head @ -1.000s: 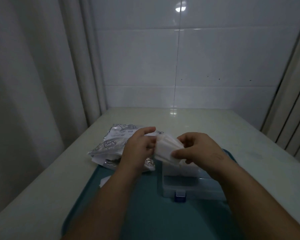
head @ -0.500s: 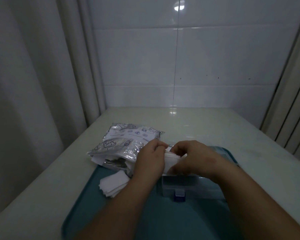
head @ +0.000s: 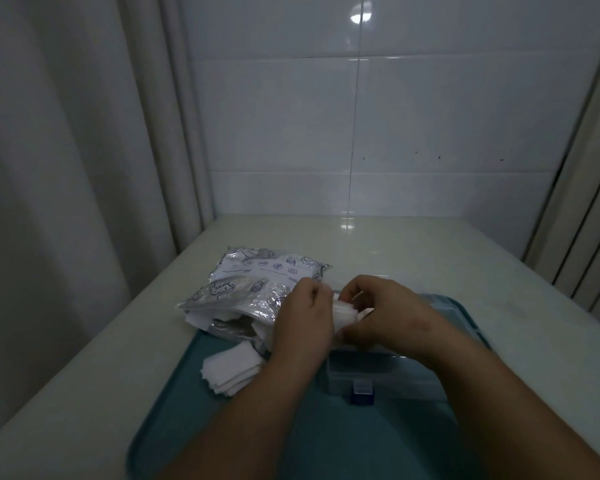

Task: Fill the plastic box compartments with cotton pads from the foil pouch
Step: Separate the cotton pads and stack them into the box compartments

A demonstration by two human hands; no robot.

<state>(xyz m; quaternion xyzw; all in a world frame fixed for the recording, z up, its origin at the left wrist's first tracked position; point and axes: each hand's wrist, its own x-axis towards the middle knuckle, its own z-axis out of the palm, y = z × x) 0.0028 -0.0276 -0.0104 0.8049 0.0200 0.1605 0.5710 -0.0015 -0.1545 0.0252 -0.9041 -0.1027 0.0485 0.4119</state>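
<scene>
White cotton pads (head: 344, 311), head view: wad clamped betw left hand (head: 302, 322) + right hand (head: 390, 318), over far part of plastic box (head: 378, 377) on teal tray (head: 187, 417). Foil pouch (head: 257, 285) left, spare pads (head: 230, 371) near it. Best: square wad, lower flat into one compartment.

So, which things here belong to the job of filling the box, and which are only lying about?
Job: foil pouch; plastic box; cotton pads held between left hand and right hand; loose pad stack beside the box.
Lying about: teal tray; table; curtain.
</scene>
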